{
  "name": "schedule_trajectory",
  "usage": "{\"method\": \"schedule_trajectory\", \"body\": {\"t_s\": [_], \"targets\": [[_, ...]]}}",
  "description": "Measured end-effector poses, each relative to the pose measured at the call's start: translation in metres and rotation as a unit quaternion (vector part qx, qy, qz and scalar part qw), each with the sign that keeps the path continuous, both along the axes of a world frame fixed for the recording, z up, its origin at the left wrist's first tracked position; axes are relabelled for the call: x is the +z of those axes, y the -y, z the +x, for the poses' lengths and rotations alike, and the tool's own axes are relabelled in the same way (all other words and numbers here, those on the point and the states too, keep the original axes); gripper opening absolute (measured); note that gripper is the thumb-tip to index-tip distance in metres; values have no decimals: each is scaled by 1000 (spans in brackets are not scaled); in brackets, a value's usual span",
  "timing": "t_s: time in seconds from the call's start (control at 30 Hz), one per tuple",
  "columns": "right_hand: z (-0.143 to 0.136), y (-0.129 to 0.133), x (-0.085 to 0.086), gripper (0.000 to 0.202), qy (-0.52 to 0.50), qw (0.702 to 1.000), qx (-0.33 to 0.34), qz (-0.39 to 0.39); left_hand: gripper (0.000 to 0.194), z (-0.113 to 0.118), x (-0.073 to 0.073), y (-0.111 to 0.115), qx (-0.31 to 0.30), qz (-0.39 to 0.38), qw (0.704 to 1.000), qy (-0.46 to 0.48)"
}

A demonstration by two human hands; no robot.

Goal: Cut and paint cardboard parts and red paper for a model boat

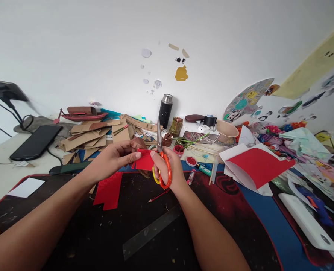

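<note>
Between my hands is a small piece of red corrugated paper [144,161]. My left hand [119,154] pinches its left edge between thumb and fingers. My right hand [171,165] is wrapped round scissors [166,174] with orange and yellow handles, their blades pointing up and away from me. The right thumb also rests at the paper's right edge. Below my left hand, a larger red corrugated sheet [108,192] with a notched lower edge lies on the dark mat [93,233]. A pencil [158,196] and a clear ruler [151,233] lie on the mat nearer me.
Cardboard scraps [90,137] are piled at the back left, beside a model boat [85,113] and a black phone [36,142]. A black flask [166,111] stands by the wall. To the right lie red paper [260,165] and a white glue-gun-like device or power strip [308,222].
</note>
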State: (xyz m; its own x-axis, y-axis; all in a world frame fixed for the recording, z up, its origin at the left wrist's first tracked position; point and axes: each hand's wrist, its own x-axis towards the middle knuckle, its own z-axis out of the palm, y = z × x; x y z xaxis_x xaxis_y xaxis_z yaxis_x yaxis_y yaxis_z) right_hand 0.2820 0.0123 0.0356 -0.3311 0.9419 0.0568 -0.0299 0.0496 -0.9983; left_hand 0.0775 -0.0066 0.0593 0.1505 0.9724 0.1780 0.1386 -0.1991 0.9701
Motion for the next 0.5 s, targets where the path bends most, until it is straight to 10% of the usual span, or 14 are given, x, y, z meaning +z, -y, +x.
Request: {"method": "schedule_trajectory", "body": {"t_s": [0.5], "targets": [[2,-6,-7,38,-3,999,-31,14,49,-15,-4,-6,-50,7,994,-93]]}}
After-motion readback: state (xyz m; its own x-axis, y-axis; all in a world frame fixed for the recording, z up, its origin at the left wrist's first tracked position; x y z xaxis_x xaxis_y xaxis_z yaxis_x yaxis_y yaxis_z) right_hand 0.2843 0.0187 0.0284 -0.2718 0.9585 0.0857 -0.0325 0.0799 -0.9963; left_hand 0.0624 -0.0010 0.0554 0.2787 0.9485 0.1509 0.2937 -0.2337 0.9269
